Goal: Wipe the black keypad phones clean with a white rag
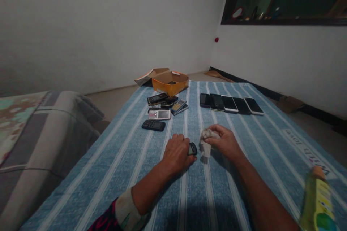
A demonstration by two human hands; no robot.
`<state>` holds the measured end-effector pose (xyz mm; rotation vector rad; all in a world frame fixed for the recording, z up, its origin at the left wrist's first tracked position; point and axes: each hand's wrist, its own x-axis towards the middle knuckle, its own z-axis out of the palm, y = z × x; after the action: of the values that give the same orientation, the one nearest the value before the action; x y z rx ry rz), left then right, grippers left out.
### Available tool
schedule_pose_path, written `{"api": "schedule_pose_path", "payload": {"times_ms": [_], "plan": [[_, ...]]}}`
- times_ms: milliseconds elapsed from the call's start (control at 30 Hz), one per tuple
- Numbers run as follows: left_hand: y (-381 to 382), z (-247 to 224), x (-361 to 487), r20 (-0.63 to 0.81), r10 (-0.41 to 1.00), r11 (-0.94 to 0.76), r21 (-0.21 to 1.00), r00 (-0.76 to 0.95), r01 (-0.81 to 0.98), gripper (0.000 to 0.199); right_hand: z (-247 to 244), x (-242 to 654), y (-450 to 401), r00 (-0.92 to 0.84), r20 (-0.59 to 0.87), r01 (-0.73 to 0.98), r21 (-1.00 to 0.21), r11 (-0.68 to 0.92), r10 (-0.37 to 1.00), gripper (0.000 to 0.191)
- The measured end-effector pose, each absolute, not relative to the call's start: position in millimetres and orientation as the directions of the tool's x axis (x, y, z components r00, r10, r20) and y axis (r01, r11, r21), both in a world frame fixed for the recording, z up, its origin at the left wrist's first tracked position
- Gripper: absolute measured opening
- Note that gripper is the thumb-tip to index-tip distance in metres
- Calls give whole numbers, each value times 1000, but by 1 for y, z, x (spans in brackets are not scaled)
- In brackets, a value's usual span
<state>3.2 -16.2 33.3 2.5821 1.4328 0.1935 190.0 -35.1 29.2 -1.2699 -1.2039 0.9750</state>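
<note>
My left hand grips a small black mobile phone, with its screen showing past my fingers. My right hand pinches a crumpled white cloth just beside that phone, and the cloth hangs down to the blue striped bedsheet. Farther off on the sheet lie several older keypad phones, including a black one and a silver one. Several black smartphones, such as a white-framed one, sit in a row at the far right.
An orange cardboard box with an open flap stands at the far end of the sheet. A yellow-green plastic bottle stands at the lower right. A grey padded sofa arm runs along the left side, and white walls rise behind.
</note>
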Motion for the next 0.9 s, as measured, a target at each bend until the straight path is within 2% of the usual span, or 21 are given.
{"api": "schedule_pose_path", "payload": {"times_ms": [100,233,333,433,600,900], "plan": [[-10,29,5,19,832,-539,271,555,798,26,23,191,-36,141,133,210,-972,101,981,15],[1,27,6,44,811,-538,447,583,715,18,20,194,-38,114,181,323,-937,136,977,14],[5,29,8,171,793,-553,603,585,574,23,21,193,-39,122,291,385,-895,225,949,17],[4,29,10,292,762,-589,683,578,432,27,23,191,-42,103,397,459,-832,311,912,19],[2,20,12,377,745,-609,720,550,332,29,29,185,-48,56,485,546,-747,380,873,21],[18,14,11,490,728,-663,682,480,308,27,40,168,-28,-73,629,635,-569,522,774,27]]}}
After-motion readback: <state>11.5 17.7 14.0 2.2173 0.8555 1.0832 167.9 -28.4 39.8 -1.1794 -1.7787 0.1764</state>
